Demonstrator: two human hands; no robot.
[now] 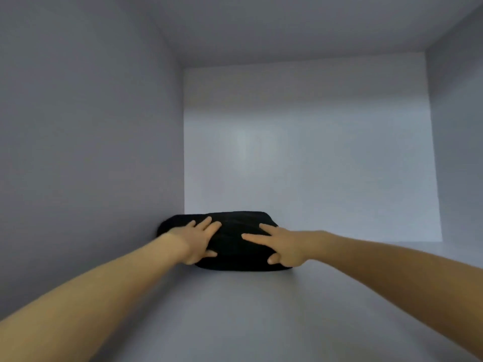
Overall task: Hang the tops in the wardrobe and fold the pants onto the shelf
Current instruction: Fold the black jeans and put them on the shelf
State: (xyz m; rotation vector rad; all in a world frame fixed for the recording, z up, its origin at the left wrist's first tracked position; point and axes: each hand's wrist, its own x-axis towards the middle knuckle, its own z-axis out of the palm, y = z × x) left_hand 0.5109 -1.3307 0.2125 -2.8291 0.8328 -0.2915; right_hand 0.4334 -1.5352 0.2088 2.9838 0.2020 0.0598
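Observation:
A folded pair of black pants (235,231) lies on the white shelf (261,309) inside the wardrobe, pushed into the back left corner. My left hand (198,241) rests flat on the left part of the bundle, fingers straight and spread. My right hand (279,244) lies flat on its right part, fingers straight, thumb down at the front edge. Both arms reach in from the front.
The compartment is a white box: left side wall (91,152), back panel (313,152), right side wall (457,152) and a top panel (287,27) overhead. Bare shelf surface stretches to the right of the pants and in front of them.

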